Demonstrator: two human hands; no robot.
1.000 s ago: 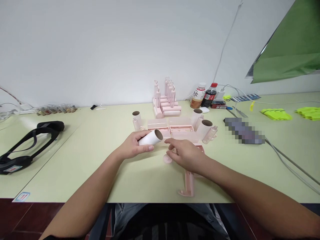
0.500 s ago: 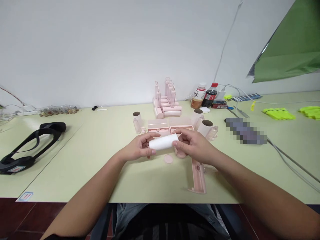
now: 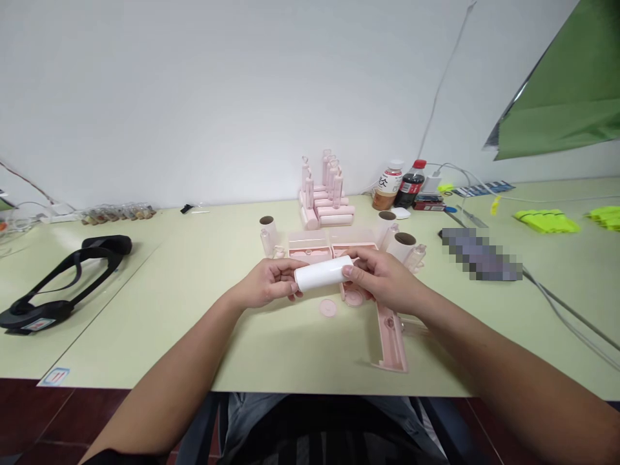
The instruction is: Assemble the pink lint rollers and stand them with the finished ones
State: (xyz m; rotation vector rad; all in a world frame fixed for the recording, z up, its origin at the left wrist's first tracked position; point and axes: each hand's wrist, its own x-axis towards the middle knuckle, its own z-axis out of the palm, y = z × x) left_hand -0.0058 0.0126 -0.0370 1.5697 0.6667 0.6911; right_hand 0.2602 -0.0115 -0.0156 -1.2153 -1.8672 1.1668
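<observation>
A white lint roller refill [image 3: 322,274] is held level just above the table, its right end slightly higher. My left hand [image 3: 268,282] has thumb and fingers closed at its left end, and my right hand [image 3: 385,279] grips the right end. On the table below lie a pink disc [image 3: 328,308] and a second pink disc [image 3: 354,297], partly under my right hand. An opened pink case [image 3: 390,342] rests by my right wrist. Behind the refill are two more opened pink cases, one on the left [image 3: 309,252] and one on the right [image 3: 341,248], partly covered by my fingers.
Upright refills stand at the left [image 3: 268,230] and right [image 3: 402,249], with translucent pink handles [image 3: 266,242] beside them. Several pink lint rollers [image 3: 335,210] are grouped near the wall. Bottles [image 3: 409,186], a pixelated object [image 3: 479,255], cables and a black headset strap [image 3: 72,278] surround them.
The refill has turned a little in my fingers, and a pinkish edge shows at its left end. My left thumb has drawn back toward that end. The whole view has shifted slightly.
</observation>
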